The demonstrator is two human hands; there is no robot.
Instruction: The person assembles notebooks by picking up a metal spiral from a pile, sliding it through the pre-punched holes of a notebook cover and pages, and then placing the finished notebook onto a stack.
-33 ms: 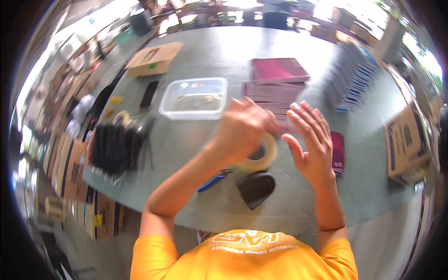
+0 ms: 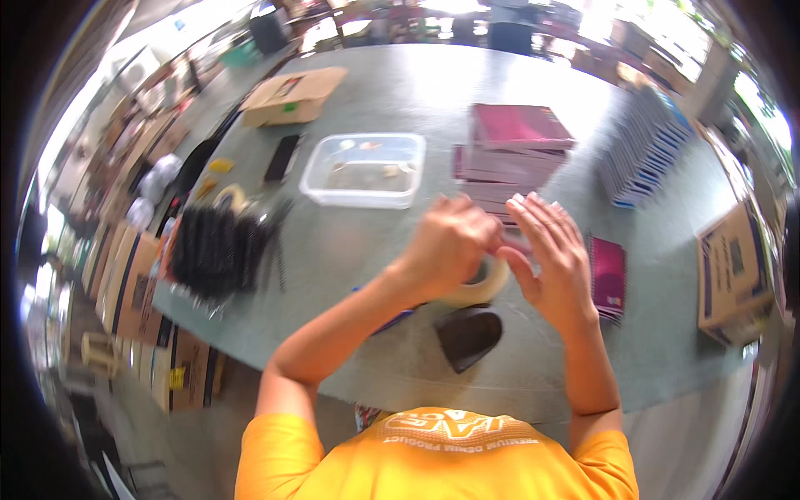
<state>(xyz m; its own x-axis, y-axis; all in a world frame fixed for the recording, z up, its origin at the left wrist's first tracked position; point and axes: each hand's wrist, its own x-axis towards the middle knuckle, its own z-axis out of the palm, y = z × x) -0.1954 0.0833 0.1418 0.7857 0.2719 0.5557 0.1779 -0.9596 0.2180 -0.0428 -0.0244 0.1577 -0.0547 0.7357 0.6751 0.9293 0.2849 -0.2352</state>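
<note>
While the black bundle (image 2: 218, 254) sits at left of frame and the clear tub (image 2: 360, 202) upper centre-left, left hand (image 2: 454, 247) is mid-frame, fingers curled, can't tell if pinching anything. Tape roll (image 2: 477, 294) just below it, partly hidden. Right hand (image 2: 553, 260) right of centre: fingers straight, thumb spread, nothing visible held. Maroon notebook (image 2: 609, 273) further right. Step reads as two-handed work above the roll; next move calls for careful fingertip alignment
</note>
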